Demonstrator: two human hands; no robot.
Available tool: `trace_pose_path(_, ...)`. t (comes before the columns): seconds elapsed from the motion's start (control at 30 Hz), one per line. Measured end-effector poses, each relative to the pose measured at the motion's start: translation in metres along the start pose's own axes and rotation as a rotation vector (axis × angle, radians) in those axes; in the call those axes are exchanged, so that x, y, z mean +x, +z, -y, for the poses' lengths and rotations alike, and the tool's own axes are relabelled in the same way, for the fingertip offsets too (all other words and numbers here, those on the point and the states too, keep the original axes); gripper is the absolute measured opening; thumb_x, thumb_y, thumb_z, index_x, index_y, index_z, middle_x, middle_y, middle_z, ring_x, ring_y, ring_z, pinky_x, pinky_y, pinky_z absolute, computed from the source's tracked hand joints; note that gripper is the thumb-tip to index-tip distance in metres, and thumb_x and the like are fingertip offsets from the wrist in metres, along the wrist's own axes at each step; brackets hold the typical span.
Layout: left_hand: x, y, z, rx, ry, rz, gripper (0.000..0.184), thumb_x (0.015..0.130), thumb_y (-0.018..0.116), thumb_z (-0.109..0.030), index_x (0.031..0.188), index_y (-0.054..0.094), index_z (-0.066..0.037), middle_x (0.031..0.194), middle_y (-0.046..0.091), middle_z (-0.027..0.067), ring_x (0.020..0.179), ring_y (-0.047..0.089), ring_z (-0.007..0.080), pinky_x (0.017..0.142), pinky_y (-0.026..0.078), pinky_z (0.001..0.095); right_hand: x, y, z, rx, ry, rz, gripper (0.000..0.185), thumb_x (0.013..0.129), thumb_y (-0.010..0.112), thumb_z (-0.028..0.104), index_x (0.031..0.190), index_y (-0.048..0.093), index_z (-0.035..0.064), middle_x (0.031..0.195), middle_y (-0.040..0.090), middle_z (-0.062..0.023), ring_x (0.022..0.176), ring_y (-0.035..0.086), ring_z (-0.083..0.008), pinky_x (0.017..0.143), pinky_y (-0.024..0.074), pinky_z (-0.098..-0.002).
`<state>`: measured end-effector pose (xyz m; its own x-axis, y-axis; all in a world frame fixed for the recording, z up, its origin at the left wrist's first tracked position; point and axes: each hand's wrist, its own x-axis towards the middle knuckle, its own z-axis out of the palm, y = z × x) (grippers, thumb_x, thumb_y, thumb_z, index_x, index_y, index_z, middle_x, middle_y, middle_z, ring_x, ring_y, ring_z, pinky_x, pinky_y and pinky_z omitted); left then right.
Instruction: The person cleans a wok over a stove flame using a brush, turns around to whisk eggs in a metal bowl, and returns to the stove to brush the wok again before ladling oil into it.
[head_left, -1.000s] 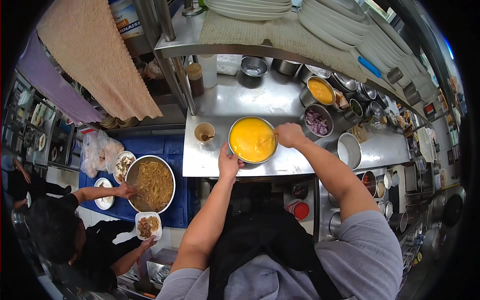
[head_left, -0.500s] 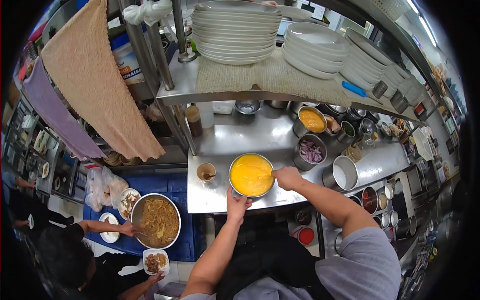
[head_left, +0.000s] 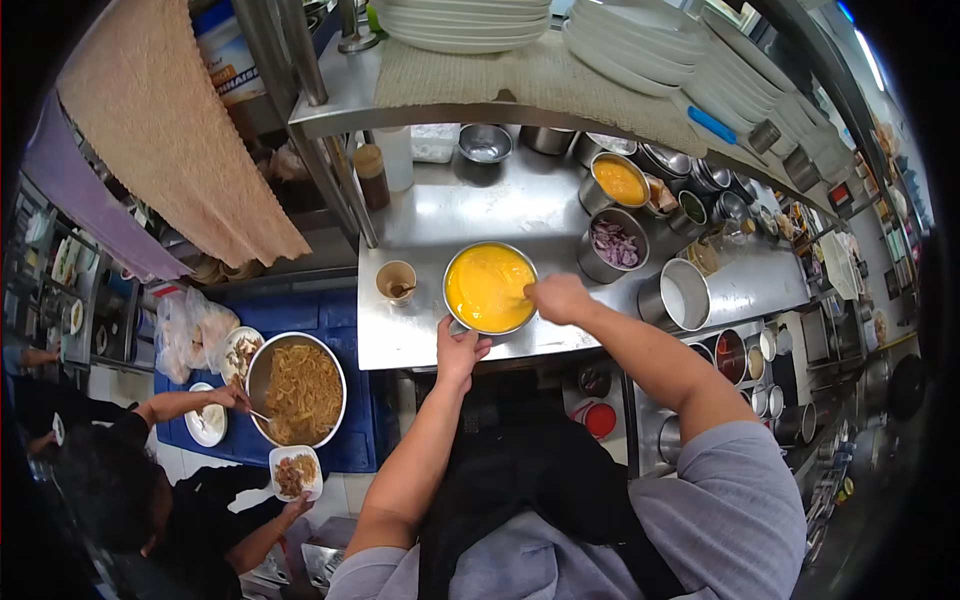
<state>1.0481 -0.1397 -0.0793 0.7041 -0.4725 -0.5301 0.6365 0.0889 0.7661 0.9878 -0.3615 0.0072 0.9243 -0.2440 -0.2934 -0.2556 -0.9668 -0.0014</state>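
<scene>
A round metal bowl [head_left: 451, 318] of bright yellow liquid [head_left: 487, 285], which looks like beaten egg, stands near the front edge of the steel counter. My left hand [head_left: 460, 352] grips its near-left rim, thumb on the side. At the right rim my right hand [head_left: 560, 299] is closed on a utensil that dips into the liquid; its handle is hidden in my fist and its kind does not show. Left of the bowl stands a beige cup [head_left: 395, 283] with a spoon in it. A metal pot [head_left: 590, 262] of cut purple onion stands behind my right hand.
Stacked white plates [head_left: 455, 25] sit on the shelf above. More pots [head_left: 690, 300] line the counter's right side. At lower left, a co-worker [head_left: 110, 490] holds a small white bowl [head_left: 297, 470] of food beside a large bowl of noodles [head_left: 300, 395] on a blue surface [head_left: 330, 300].
My view has tilted down, so everything sits higher in the picture. My right hand has shifted slightly, stirring the yellow liquid. The co-worker's small bowl has come closer to the large noodle bowl.
</scene>
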Motion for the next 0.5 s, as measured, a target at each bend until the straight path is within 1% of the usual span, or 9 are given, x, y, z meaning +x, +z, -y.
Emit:
trace_pose_path(0.03, -0.003, 0.003, -0.002, -0.017, -0.007, 0.021, 0.059, 0.097, 0.054, -0.004, 0.146, 0.022, -0.007, 0.1, 0.059, 0.0164, 0.083, 0.07, 0.0246, 0.068, 0.06, 0.0319, 0.007, -0.011, -0.001, -0.002, -0.048, 0.011, 0.023, 0.087, 0.053, 0.025, 0.096, 0.072, 0.0164, 0.094, 0.072, -0.0131, 0.088, 0.069, -0.0357, 0.075, 0.0545, -0.0498)
trace_pose_path(0.07, -0.007, 0.004, -0.003, -0.031, -0.013, 0.039, 0.054, 0.097, 0.054, -0.004, 0.143, 0.025, -0.006, 0.101, 0.059, 0.0172, 0.085, 0.07, 0.0254, 0.069, 0.06, 0.0316, 0.016, -0.01, -0.011, 0.106, 0.011, -0.104, 0.022, 0.085, 0.055, 0.024, 0.096, 0.072, 0.0167, 0.094, 0.072, -0.0126, 0.089, 0.069, -0.0351, 0.075, 0.0545, -0.0491)
trace_pose_path(0.1, -0.007, 0.003, -0.001, -0.036, -0.011, 0.029, 0.054, 0.097, 0.054, -0.004, 0.143, 0.025, -0.006, 0.101, 0.059, 0.0172, 0.085, 0.07, 0.0254, 0.069, 0.06, 0.0316, 0.011, -0.026, -0.003, 0.229, 0.161, -0.175, 0.021, 0.083, 0.055, 0.021, 0.094, 0.072, 0.0156, 0.092, 0.072, -0.0137, 0.089, 0.069, -0.0353, 0.075, 0.0546, -0.0492)
trace_pose_path(0.17, -0.001, 0.006, 0.002, -0.05, -0.053, 0.018, 0.037, 0.098, 0.053, -0.004, 0.128, 0.032, -0.004, 0.102, 0.059, 0.0192, 0.085, 0.071, 0.0263, 0.068, 0.06, 0.0316, 0.013, 0.009, 0.001, -0.052, 0.074, -0.022, 0.021, 0.083, 0.055, 0.02, 0.093, 0.072, 0.014, 0.093, 0.072, -0.0153, 0.089, 0.069, -0.0354, 0.076, 0.0542, -0.0492)
trace_pose_path(0.2, 0.0, 0.008, 0.001, -0.03, -0.043, -0.001, 0.023, 0.098, 0.052, -0.004, 0.113, 0.034, -0.004, 0.099, 0.06, 0.0203, 0.081, 0.071, 0.0269, 0.065, 0.06, 0.0318, 0.004, 0.014, 0.01, -0.031, -0.062, 0.023, 0.021, 0.084, 0.055, 0.018, 0.094, 0.073, 0.0131, 0.095, 0.072, -0.0172, 0.091, 0.069, -0.0351, 0.079, 0.0542, -0.0485)
trace_pose_path(0.33, 0.008, 0.001, 0.002, 0.005, -0.03, 0.058, 0.018, 0.099, 0.049, -0.005, 0.109, 0.034, -0.005, 0.092, 0.062, 0.0185, 0.077, 0.071, 0.0258, 0.062, 0.06, 0.0317, 0.021, -0.01, -0.013, 0.088, -0.079, 0.129, 0.026, 0.083, 0.056, 0.017, 0.101, 0.074, 0.0148, 0.098, 0.072, -0.018, 0.094, 0.069, -0.0338, 0.081, 0.0541, -0.0474)
trace_pose_path(0.4, 0.009, 0.001, 0.001, 0.038, -0.035, 0.046, 0.018, 0.099, 0.049, -0.005, 0.109, 0.034, -0.005, 0.091, 0.062, 0.018, 0.076, 0.071, 0.0256, 0.06, 0.06, 0.0317, 0.029, -0.025, -0.002, -0.03, 0.15, 0.099, 0.025, 0.084, 0.056, 0.02, 0.101, 0.074, 0.0145, 0.099, 0.072, -0.0176, 0.095, 0.069, -0.0336, 0.081, 0.0543, -0.0474)
trace_pose_path(0.43, 0.011, 0.003, -0.002, 0.058, -0.038, 0.028, 0.018, 0.099, 0.049, -0.004, 0.109, 0.034, -0.006, 0.09, 0.062, 0.0175, 0.075, 0.071, 0.0254, 0.059, 0.06, 0.0317, 0.03, -0.01, 0.006, -0.126, 0.02, 0.032, 0.025, 0.084, 0.057, 0.022, 0.099, 0.074, 0.0119, 0.098, 0.072, -0.0177, 0.094, 0.069, -0.0335, 0.079, 0.0551, -0.0466)
trace_pose_path(0.5, 0.014, -0.003, -0.005, 0.06, -0.036, 0.002, 0.017, 0.099, 0.05, -0.004, 0.108, 0.036, -0.006, 0.088, 0.063, 0.0159, 0.073, 0.071, 0.0241, 0.056, 0.059, 0.0309, 0.025, 0.0, 0.012, -0.06, -0.114, 0.111, 0.025, 0.084, 0.056, 0.021, 0.099, 0.074, 0.0108, 0.098, 0.072, -0.0176, 0.094, 0.069, -0.0337, 0.079, 0.0555, -0.0465)
